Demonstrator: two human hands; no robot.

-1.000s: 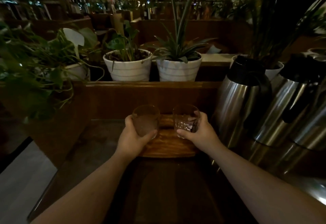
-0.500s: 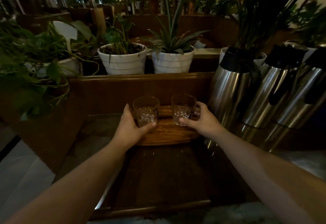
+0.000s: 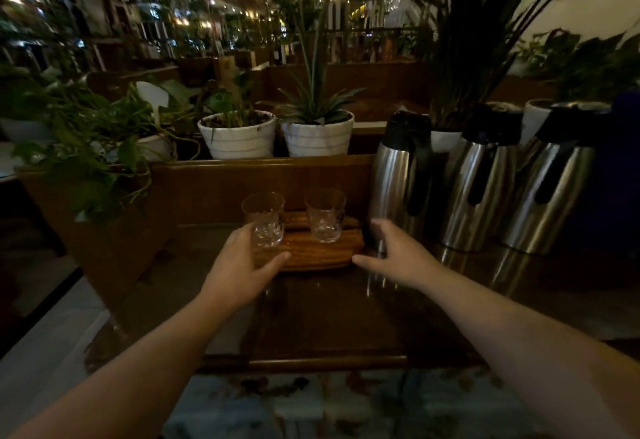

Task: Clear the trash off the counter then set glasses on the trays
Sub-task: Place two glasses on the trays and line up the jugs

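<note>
Two clear cut-glass tumblers stand on a small wooden tray (image 3: 313, 258) at the back of the dark counter. The left glass (image 3: 264, 220) sits at the tray's left end, and my left hand (image 3: 242, 274) is still curled around its lower part, thumb in front. The right glass (image 3: 325, 215) stands free on the tray. My right hand (image 3: 393, 255) is off it, open with fingers spread, just right of the tray and touching nothing.
Three steel thermos jugs (image 3: 398, 182) stand close on the right. White plant pots (image 3: 239, 135) line the wooden ledge behind the tray, and leafy vines (image 3: 86, 148) hang at left. A larger dark tray's rim (image 3: 304, 362) lies nearer me.
My right hand has let go of the right glass and drawn back to the right. Both glasses now rest on the tray. The view has tilted upward a little.
</note>
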